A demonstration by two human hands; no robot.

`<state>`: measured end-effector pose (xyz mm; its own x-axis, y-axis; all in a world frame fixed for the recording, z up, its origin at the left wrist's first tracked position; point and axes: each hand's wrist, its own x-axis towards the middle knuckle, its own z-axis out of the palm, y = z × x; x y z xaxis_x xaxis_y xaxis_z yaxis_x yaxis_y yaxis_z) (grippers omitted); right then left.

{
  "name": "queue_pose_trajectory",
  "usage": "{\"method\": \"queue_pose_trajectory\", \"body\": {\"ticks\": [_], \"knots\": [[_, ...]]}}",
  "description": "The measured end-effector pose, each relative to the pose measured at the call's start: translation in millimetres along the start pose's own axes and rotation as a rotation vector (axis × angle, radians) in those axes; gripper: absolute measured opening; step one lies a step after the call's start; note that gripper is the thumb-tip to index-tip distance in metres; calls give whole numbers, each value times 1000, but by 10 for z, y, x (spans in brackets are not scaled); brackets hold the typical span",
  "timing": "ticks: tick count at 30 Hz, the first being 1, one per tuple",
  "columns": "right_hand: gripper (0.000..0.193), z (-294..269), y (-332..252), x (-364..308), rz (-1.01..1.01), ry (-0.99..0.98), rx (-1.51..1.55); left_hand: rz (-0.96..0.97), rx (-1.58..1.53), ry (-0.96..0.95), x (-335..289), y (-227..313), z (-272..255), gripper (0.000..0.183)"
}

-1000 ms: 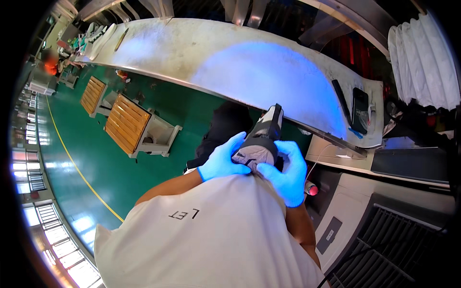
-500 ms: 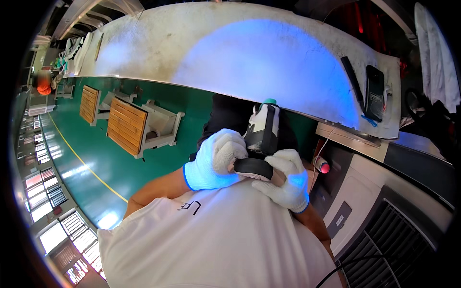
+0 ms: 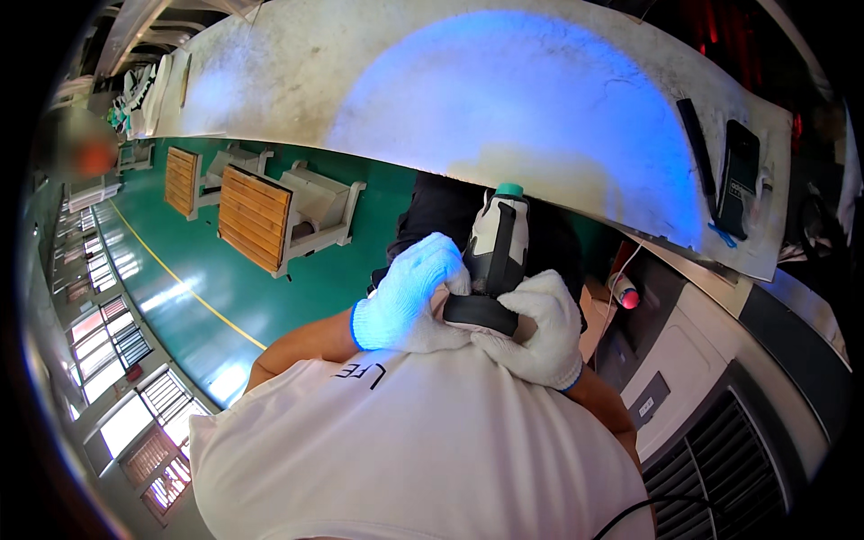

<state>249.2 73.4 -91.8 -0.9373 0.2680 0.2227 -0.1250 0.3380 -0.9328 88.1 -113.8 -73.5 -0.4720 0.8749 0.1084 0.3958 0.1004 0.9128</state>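
Observation:
A white-and-black shoe (image 3: 498,236) with a teal tip at its far end is held against my chest, just below the workbench edge. At its near end sits a black rounded piece (image 3: 481,314) with a pale rim; whether it is part of the shoe or a separate sole I cannot tell. My left hand (image 3: 418,292), in a white knit glove lit blue, is closed on the left side of the near end. Gloved alike, my right hand (image 3: 535,331) grips the right side, its thumb by the black piece. Some fingertips are hidden.
The pale workbench (image 3: 297,81) spans ahead, with a blue light patch on it. At its right lie a phone (image 3: 740,171) and a black stick-like tool (image 3: 696,148). Slatted wooden-topped stands (image 3: 255,219) are on the left; a red-ended can (image 3: 624,292) stands right.
My left hand has shifted its fingers up along the shoe's side and is more brightly lit blue. Both hands still hold the shoe in nearly the same place. The view has turned slightly.

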Motion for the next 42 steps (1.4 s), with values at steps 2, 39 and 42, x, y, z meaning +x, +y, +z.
{"method": "queue_pose_trajectory", "body": {"ticks": [2,39,42], "knots": [[54,-17,5,67,-12,-34,-12,-56,-57,6,20,-4,5,48],[106,-152,-902,25,497,54,281,212,-177,92,-27,644,-15,122],[85,-104,-985,252,426,191,513,216,-219,122,217,724,-21,118]]}}
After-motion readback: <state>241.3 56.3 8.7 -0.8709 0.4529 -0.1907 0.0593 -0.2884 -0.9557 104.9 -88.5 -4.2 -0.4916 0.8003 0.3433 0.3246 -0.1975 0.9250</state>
